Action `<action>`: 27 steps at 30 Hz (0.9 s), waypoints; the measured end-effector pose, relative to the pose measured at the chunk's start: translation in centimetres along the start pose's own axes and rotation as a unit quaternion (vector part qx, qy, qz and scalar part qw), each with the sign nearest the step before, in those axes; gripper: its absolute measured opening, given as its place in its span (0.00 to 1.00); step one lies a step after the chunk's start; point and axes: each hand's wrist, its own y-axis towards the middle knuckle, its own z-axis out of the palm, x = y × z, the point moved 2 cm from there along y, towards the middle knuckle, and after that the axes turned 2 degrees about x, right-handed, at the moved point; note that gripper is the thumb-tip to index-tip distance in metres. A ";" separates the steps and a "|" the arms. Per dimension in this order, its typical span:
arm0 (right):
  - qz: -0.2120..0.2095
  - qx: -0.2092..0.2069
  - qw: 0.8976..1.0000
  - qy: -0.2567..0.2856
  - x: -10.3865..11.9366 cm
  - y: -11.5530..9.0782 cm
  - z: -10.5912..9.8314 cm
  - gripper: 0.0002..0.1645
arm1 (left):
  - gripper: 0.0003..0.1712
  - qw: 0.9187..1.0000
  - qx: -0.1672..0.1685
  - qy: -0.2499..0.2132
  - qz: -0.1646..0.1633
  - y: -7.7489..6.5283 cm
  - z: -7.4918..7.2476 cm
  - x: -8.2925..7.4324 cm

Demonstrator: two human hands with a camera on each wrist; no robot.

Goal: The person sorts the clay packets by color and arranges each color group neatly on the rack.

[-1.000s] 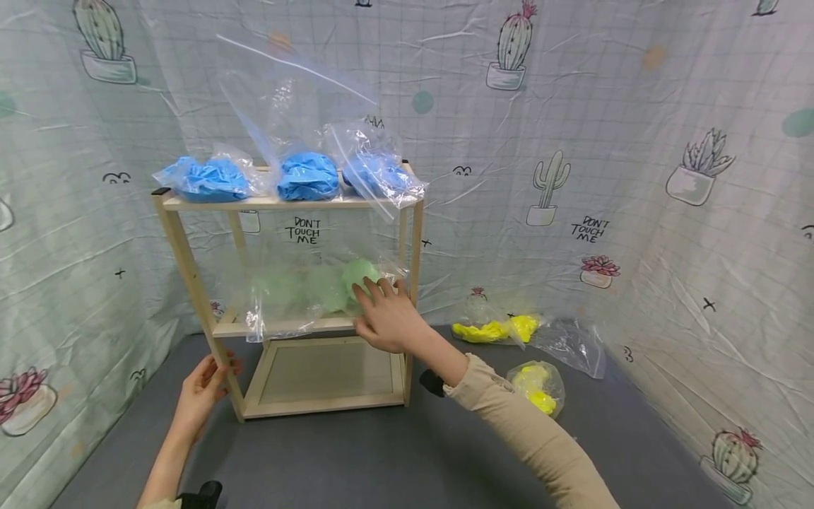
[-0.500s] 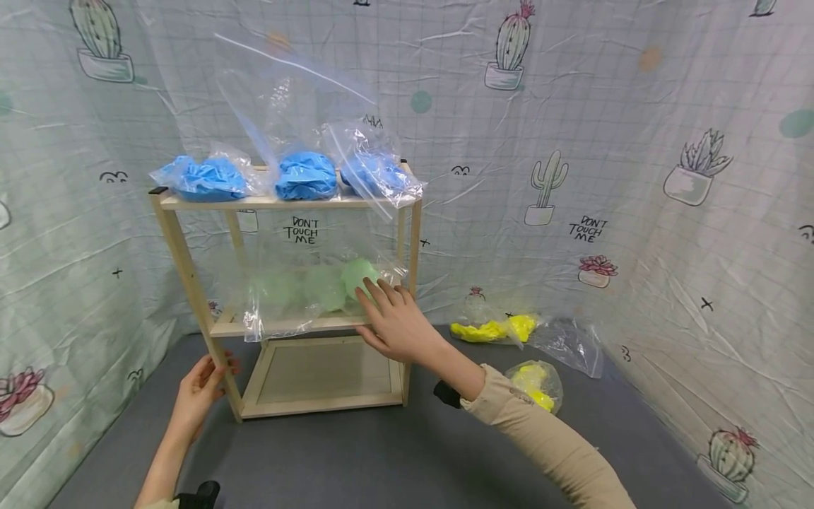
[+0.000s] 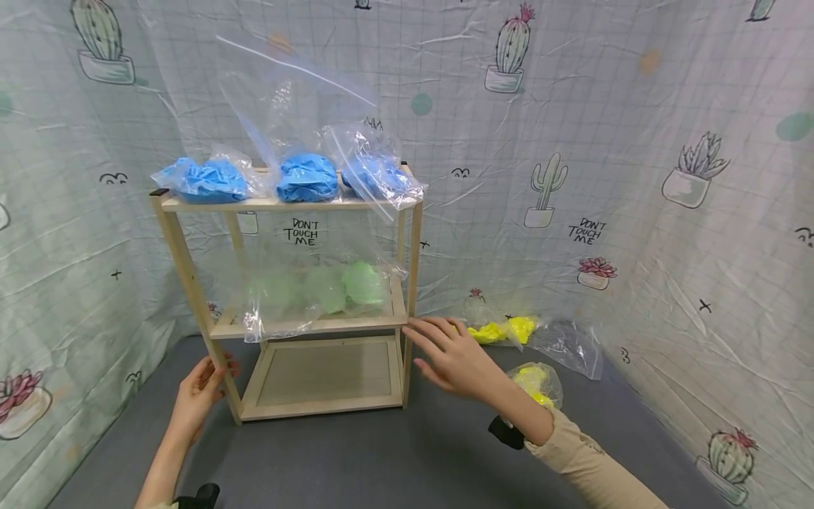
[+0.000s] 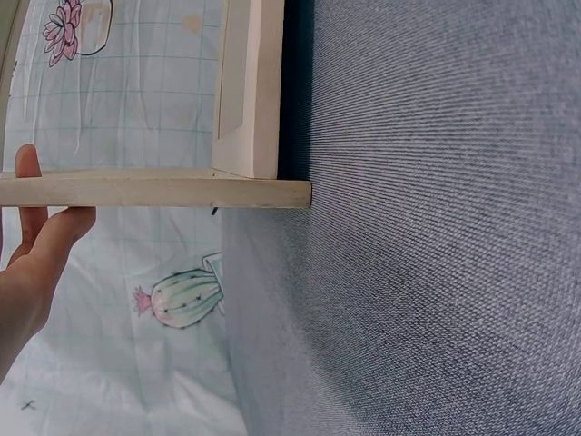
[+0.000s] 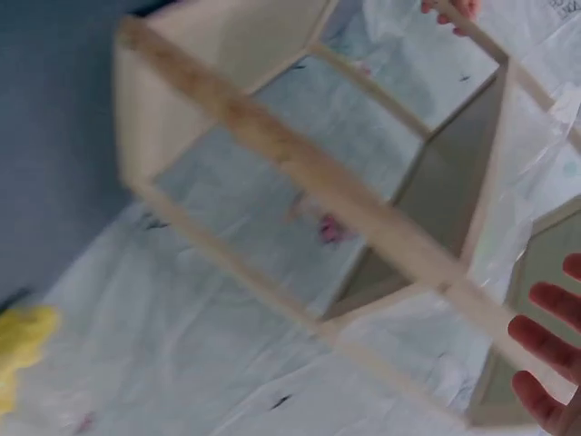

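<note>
The right wrist view's edge cuts off the right hand (image 5: 552, 349); in the head view it hides part of the farther yellow-filled bag (image 3: 499, 332).

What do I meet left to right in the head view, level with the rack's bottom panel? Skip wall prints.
Left hand → bottom panel → right hand → nearer yellow-filled bag. Farther yellow-filled bag left out: overlaps.
</note>
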 end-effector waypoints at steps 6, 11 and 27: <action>0.040 -0.013 0.999 0.032 -1.7 -5.5 0.0 0.28 | 0.15 1.000 0.001 -0.015 0.009 -0.1 0.1 0.0; 0.064 -0.009 0.997 0.032 -3.6 -9.7 0.0 0.23 | 0.14 1.000 -0.002 -0.017 0.009 0.0 0.1 0.0; 0.125 0.104 0.986 -0.026 -7.1 -19.0 2.1 0.27 | 0.15 1.000 -0.002 0.001 0.003 0.1 0.1 0.2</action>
